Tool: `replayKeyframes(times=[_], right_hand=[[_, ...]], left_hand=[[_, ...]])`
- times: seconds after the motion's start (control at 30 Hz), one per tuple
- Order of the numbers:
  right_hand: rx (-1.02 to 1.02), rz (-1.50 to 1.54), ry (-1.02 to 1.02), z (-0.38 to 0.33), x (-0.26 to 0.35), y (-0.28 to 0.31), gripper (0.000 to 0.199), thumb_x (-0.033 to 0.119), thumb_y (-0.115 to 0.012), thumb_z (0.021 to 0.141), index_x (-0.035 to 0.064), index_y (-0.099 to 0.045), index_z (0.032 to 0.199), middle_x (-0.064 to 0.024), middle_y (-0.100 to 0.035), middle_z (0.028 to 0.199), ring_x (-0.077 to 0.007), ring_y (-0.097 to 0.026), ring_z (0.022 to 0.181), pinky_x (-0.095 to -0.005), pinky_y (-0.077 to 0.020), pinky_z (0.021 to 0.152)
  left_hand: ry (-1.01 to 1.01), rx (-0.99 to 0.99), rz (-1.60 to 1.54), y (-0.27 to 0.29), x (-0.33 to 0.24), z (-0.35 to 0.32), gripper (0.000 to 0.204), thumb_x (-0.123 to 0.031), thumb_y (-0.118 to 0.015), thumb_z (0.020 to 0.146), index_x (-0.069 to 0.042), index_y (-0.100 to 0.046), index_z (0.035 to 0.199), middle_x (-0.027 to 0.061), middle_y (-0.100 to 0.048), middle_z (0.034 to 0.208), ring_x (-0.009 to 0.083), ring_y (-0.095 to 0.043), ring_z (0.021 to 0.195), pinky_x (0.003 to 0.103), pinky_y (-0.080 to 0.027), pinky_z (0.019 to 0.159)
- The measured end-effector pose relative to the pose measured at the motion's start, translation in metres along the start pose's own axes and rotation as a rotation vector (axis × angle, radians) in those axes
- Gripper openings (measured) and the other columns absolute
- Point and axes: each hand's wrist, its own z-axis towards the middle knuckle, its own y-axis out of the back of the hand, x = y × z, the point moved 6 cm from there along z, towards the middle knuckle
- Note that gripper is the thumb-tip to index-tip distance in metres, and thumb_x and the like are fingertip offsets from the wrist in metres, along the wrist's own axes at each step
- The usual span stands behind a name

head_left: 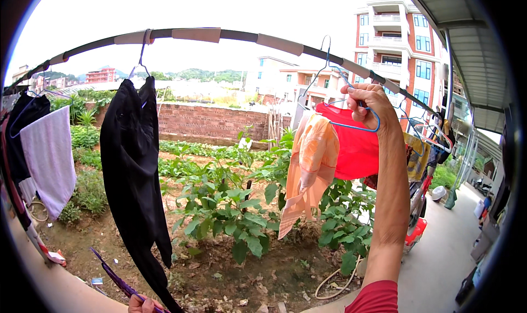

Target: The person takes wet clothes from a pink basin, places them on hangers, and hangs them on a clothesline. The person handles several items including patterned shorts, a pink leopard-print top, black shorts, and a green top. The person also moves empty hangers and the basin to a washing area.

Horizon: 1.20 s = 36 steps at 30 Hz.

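Leafy plants (228,203) growing in brown soil (219,277), with a low brick wall (214,123) behind them. Beyond, at upper right, a multi-storey building (406,47) (orange-red and white, with balconies (387,41) and bluish windows (422,69)); distant green hills (206,76). Right margin: a ribbed roof (472,55) above a pale paved walkway (439,250).
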Motion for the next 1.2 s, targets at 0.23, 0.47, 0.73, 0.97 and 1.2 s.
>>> replayKeyframes(times=[0.23, 0.47, 0.73, 0.97, 1.2], right_hand=[[-0.029, 0.069, -0.013, 0.004, -0.028, 0.02, 0.017, 0.003, -0.053, 0.085, -0.01, -0.054, 0.095, -0.0072, -0.056, 0.059, -0.0043, -0.042, 0.04, -0.0182, -0.0315, 0.033], [-0.209, -0.432, -0.002, -0.022, -0.02, 0.038, 0.035, 0.025, -0.056, 0.088, -0.0075, -0.055, 0.102, -0.0088, -0.06, 0.065, -0.0091, -0.054, 0.047, -0.021, -0.0417, 0.038], [-0.135, -0.579, 0.665, -0.052, 0.068, -0.183, 0.064, 0.046, -0.058, 0.083, -0.0061, -0.051, 0.119, -0.0216, -0.058, 0.107, -0.0271, -0.056, 0.1, -0.036, -0.0443, 0.086], [0.324, -0.156, 0.047, 0.031, -0.005, -0.384, 0.076, 0.059, -0.06, 0.071, 0.0018, -0.052, 0.12, -0.0226, -0.052, 0.121, -0.0345, -0.039, 0.123, -0.0491, -0.0268, 0.102], [0.351, 0.446, -0.001, 0.051, -0.017, -0.451, 0.024, -0.001, -0.049, 0.063, -0.0087, -0.056, 0.085, -0.0215, -0.064, 0.09, -0.0243, -0.062, 0.079, -0.0319, -0.0537, 0.066]], left_hand=[[-0.002, 0.023, -0.033, -0.006, 0.005, -0.008, 0.003, -0.004, -0.05, 0.084, -0.005, -0.052, 0.082, 0.0021, -0.054, 0.07, 0.0098, -0.051, 0.063, 0.023, -0.044, 0.061], [0.052, 0.071, -0.013, -0.002, 0.014, -0.005, 0.005, -0.008, -0.05, 0.088, -0.007, -0.052, 0.084, 0.0033, -0.056, 0.068, 0.0103, -0.052, 0.057, 0.023, -0.044, 0.053], [0.0, 0.002, -0.148, 0.039, 0.006, 0.001, 0.003, -0.006, -0.054, 0.085, -0.003, -0.053, 0.086, 0.0093, -0.058, 0.067, 0.0149, -0.059, 0.059, 0.025, -0.049, 0.052], [0.003, 0.122, -0.088, 0.056, -0.018, 0.025, 0.004, -0.01, -0.051, 0.089, -0.008, -0.051, 0.086, 0.004, -0.056, 0.066, 0.0117, -0.054, 0.055, 0.024, -0.046, 0.053], [0.012, 0.11, -0.059, 0.123, -0.021, 0.062, 0.004, -0.01, -0.051, 0.089, -0.007, -0.052, 0.087, 0.0046, -0.056, 0.065, 0.0132, -0.054, 0.054, 0.026, -0.047, 0.054]])
